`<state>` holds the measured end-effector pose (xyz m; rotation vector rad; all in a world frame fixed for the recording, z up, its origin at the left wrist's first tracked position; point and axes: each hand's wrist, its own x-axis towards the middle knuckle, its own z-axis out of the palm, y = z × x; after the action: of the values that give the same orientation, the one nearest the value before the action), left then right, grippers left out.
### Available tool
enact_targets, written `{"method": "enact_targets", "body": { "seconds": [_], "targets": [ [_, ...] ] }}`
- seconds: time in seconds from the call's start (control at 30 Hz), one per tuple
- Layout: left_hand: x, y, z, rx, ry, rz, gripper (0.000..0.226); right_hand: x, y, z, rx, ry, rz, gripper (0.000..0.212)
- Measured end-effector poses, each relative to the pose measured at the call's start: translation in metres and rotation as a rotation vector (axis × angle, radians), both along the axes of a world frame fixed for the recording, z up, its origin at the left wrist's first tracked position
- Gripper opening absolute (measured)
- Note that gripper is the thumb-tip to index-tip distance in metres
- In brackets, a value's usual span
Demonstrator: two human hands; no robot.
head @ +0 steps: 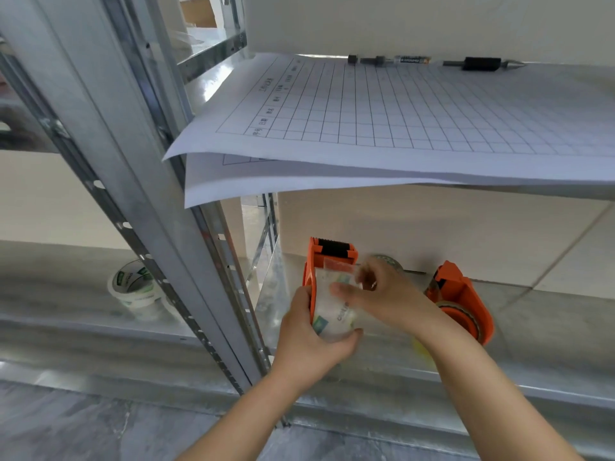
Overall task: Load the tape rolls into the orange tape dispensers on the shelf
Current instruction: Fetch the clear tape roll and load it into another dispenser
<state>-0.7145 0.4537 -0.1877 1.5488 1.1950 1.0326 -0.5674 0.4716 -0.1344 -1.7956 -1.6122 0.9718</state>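
An orange tape dispenser with a black toothed blade stands on the lower metal shelf. A clear tape roll with green printing sits in it. My left hand grips the dispenser and the roll from the left and below. My right hand is blurred and pinches the loose tape end over the roll, near the blade. A second orange dispenser with a brownish roll in it stands to the right. Two more clear rolls lie stacked in the left shelf bay.
Grid-printed paper sheets overhang the upper shelf just above my hands. Markers and a black-handled tool lie at its back. A slotted metal upright separates the two bays. Another roll peeks out behind my right hand.
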Motion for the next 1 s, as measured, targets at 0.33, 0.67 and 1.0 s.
{"method": "enact_targets", "body": {
  "seconds": [0.33, 0.67, 1.0],
  "targets": [
    [-0.003, -0.007, 0.005, -0.113, -0.071, -0.028, 0.058, -0.008, 0.008, 0.003, 0.277, 0.495, -0.078, 0.025],
    [-0.012, -0.009, -0.006, -0.196, 0.053, -0.124, 0.051, 0.036, 0.055, 0.035, 0.416, 0.572, -0.249, 0.027],
    [-0.015, -0.017, 0.012, -0.058, -0.03, -0.081, 0.047, 0.055, 0.089, -0.03, 0.175, 0.592, -0.435, 0.023]
  ]
}}
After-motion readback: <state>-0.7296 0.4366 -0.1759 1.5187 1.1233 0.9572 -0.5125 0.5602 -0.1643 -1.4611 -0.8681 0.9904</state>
